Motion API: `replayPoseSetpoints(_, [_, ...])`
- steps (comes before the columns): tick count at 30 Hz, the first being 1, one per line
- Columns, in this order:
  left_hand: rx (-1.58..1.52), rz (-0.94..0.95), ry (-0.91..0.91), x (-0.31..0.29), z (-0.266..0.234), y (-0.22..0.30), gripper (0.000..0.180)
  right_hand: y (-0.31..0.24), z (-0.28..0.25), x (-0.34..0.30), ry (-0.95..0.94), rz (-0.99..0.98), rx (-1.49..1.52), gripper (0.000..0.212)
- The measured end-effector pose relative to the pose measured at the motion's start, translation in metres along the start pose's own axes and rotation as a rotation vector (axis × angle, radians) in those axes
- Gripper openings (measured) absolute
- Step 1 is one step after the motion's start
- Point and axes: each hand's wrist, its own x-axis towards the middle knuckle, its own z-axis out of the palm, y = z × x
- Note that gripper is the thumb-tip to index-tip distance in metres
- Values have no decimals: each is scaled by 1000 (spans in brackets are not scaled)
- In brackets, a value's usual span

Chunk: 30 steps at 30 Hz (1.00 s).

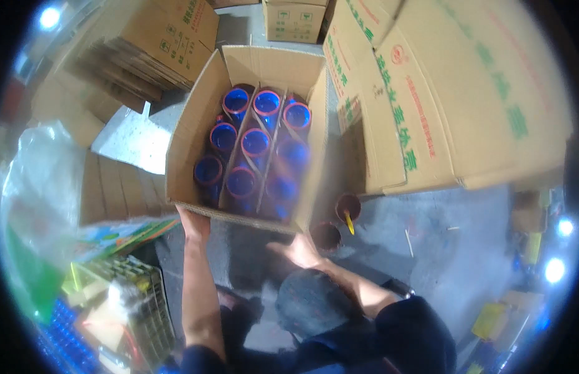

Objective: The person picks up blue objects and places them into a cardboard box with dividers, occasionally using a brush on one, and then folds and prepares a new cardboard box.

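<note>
An open cardboard box [274,65] is tilted up in front of me. Inside stand several blue cylinders [255,143] with red ring rims, in rows parted by thin cardboard dividers; haze or glare blurs those at the right. My left hand [196,225] grips the box's near left bottom corner, its fingers hidden beneath. Under the near right corner, my right hand [300,251] holds the box from below, with some fingers reaching left.
Flattened cartons [171,47] are stacked at the far left. Large printed cartons [420,118] stand on the right. Two brown round containers [349,207], one with a yellow strip, sit on the grey floor. A plastic crate [146,305] and a clear bag [40,187] are at left.
</note>
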Motion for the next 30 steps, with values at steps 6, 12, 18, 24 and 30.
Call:
replayPoseSetpoints(6, [112,-64,40,8,-37,-3,74,65,50,-13,19,39,-341,55])
replayPoseSetpoints(12, [329,-38,-22,59,10,-5,79,65,17,43,32,257,-263,34])
replayPoseSetpoints(18, [296,-131,-168,133,63,-39,88,14,-69,158,464,168,525,22])
replayPoseSetpoints(24, [827,190,-245,231,167,-71,87,67,-166,278,610,245,574,41])
replayPoseSetpoints(30, [1129,300,-335,288,227,-61,76,113,-238,402,811,713,224,88])
